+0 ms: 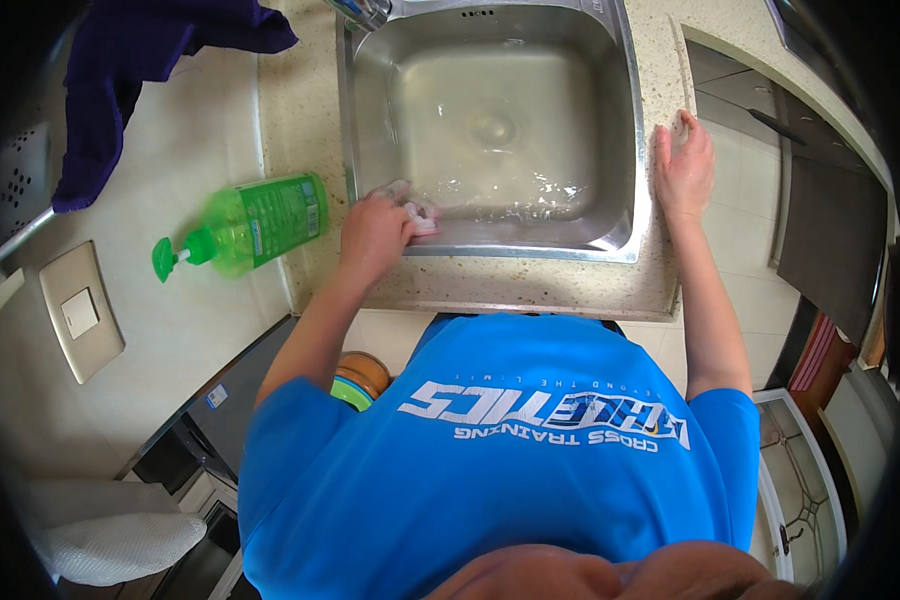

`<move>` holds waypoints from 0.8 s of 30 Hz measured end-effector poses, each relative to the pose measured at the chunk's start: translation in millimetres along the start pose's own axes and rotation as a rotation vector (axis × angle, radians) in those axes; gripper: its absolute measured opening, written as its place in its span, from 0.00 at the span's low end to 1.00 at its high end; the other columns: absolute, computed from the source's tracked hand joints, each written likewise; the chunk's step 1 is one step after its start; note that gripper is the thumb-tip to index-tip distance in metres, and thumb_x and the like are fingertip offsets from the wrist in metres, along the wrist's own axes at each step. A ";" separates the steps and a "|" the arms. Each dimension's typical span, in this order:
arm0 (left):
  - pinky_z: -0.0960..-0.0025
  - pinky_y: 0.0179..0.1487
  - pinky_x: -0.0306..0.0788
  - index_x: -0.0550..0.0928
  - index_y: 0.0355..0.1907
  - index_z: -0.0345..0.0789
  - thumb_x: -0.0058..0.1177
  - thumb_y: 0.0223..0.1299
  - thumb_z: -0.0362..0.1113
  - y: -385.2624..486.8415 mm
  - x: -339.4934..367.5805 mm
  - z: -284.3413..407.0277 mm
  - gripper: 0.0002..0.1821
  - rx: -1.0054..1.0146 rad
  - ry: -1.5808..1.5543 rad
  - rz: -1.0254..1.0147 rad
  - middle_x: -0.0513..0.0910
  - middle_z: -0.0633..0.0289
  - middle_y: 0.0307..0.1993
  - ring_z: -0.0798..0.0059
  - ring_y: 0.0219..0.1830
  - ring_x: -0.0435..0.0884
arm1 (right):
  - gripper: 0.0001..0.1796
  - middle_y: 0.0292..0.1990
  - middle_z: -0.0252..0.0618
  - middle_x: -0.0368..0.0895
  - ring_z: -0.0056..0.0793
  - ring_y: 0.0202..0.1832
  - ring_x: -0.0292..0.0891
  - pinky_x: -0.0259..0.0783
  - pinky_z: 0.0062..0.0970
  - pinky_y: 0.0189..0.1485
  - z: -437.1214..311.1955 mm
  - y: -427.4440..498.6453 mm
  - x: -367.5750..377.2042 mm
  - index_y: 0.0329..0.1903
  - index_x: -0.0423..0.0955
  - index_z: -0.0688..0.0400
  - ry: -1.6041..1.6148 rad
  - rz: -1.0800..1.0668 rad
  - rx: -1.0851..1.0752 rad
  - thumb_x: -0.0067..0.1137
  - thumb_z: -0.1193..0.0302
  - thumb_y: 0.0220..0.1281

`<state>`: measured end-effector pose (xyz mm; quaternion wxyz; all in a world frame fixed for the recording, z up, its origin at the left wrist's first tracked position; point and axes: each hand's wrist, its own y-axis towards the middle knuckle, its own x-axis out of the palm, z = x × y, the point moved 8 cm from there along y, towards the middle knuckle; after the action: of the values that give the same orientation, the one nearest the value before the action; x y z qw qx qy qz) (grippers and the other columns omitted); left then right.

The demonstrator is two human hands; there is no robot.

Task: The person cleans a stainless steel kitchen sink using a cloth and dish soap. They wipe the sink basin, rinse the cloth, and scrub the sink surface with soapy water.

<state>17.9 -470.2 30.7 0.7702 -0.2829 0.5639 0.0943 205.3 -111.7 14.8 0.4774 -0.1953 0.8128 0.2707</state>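
At the near left corner of the stainless steel sink (pixel 636 150), my left hand (pixel 377 229) holds a small pinkish-white cloth or sponge (pixel 424 217) that looks covered in foam. The fingers hide part of it. Water (pixel 487 90) stands in the basin, with ripples and glints near the front wall. My right hand (pixel 686 172) holds nothing; its fingers are apart, and it rests at the edge of the speckled stone counter (pixel 495 289), right of the sink. Left of my left hand is a green pump bottle of liquid soap (pixel 266 225).
A chrome faucet (pixel 367 11) reaches in at the sink's far left corner. A dark purple cloth (pixel 120 82) hangs near the perforated holder (pixel 22 180) at upper left. Below it is a wall switch (pixel 81 311). Several stacked round basins (pixel 364 371) stand below the counter.
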 end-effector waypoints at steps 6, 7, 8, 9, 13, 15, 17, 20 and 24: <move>0.62 0.48 0.72 0.84 0.24 0.39 0.54 0.44 0.35 71.9 9.9 -45.0 0.06 0.157 0.184 0.228 0.82 0.61 0.32 0.61 0.42 0.78 | 0.23 0.51 0.42 0.74 0.42 0.55 0.68 0.66 0.37 0.57 -4.1 1.4 -6.5 0.55 0.69 0.55 0.026 0.002 0.007 0.55 0.57 0.62; 0.62 0.48 0.71 0.84 0.24 0.39 0.53 0.44 0.34 87.5 9.2 -58.1 0.05 0.161 0.172 0.278 0.82 0.61 0.32 0.62 0.42 0.78 | 0.23 0.51 0.42 0.74 0.42 0.55 0.68 0.67 0.37 0.57 -5.1 1.6 -7.4 0.55 0.69 0.55 0.031 0.004 0.006 0.56 0.58 0.62; 0.62 0.48 0.71 0.83 0.24 0.38 0.53 0.45 0.34 102.2 5.9 -67.8 0.05 0.166 0.159 0.328 0.81 0.62 0.33 0.63 0.43 0.78 | 0.22 0.51 0.42 0.74 0.42 0.55 0.68 0.67 0.37 0.57 -5.7 1.9 -8.1 0.55 0.69 0.55 0.034 0.007 0.005 0.56 0.58 0.61; 0.62 0.49 0.71 0.82 0.24 0.37 0.53 0.44 0.33 115.1 -5.4 -67.9 0.05 0.210 0.186 0.392 0.81 0.61 0.36 0.62 0.43 0.78 | 0.22 0.51 0.42 0.74 0.42 0.55 0.68 0.67 0.37 0.56 -6.6 1.9 -8.7 0.54 0.69 0.55 0.030 0.006 0.005 0.56 0.58 0.61; 0.62 0.52 0.70 0.81 0.27 0.36 0.52 0.44 0.32 170.8 -44.3 -60.8 0.06 0.327 0.403 0.385 0.79 0.58 0.43 0.62 0.47 0.76 | 0.22 0.50 0.41 0.74 0.42 0.54 0.69 0.67 0.37 0.56 -9.1 2.1 -12.2 0.54 0.69 0.56 0.019 0.025 -0.010 0.57 0.60 0.60; 0.63 0.53 0.69 0.81 0.29 0.37 0.51 0.46 0.32 193.3 -35.6 -64.6 0.07 0.300 0.498 0.270 0.79 0.59 0.42 0.62 0.50 0.75 | 0.22 0.50 0.41 0.74 0.42 0.54 0.69 0.68 0.36 0.55 -9.1 2.7 -12.4 0.54 0.69 0.56 0.024 0.024 -0.008 0.58 0.60 0.60; 0.66 0.56 0.68 0.82 0.32 0.39 0.51 0.49 0.32 211.9 -20.3 -68.1 0.08 0.228 0.523 0.184 0.79 0.61 0.39 0.63 0.52 0.74 | 0.22 0.49 0.41 0.74 0.42 0.53 0.69 0.68 0.36 0.55 -8.8 2.8 -11.8 0.53 0.70 0.56 0.031 0.008 0.011 0.58 0.61 0.59; 0.60 0.57 0.68 0.79 0.45 0.38 0.53 0.48 0.31 212.3 29.5 -88.4 0.17 0.316 0.381 0.444 0.76 0.54 0.44 0.57 0.54 0.73 | 0.22 0.49 0.40 0.73 0.41 0.54 0.69 0.68 0.36 0.55 -12.8 4.3 -12.8 0.53 0.69 0.56 0.034 0.006 0.006 0.58 0.61 0.59; 0.58 0.60 0.67 0.73 0.58 0.43 0.52 0.52 0.31 206.3 72.0 -62.5 0.26 -0.028 0.309 0.273 0.68 0.48 0.55 0.51 0.56 0.71 | 0.22 0.50 0.40 0.73 0.41 0.55 0.68 0.68 0.36 0.56 -9.0 3.5 -11.9 0.54 0.69 0.55 0.016 -0.006 0.042 0.58 0.61 0.58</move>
<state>-103.9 -347.0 -116.4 0.6507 -0.2257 0.7069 0.1611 202.8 -113.9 29.8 0.4756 -0.1896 0.8216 0.2505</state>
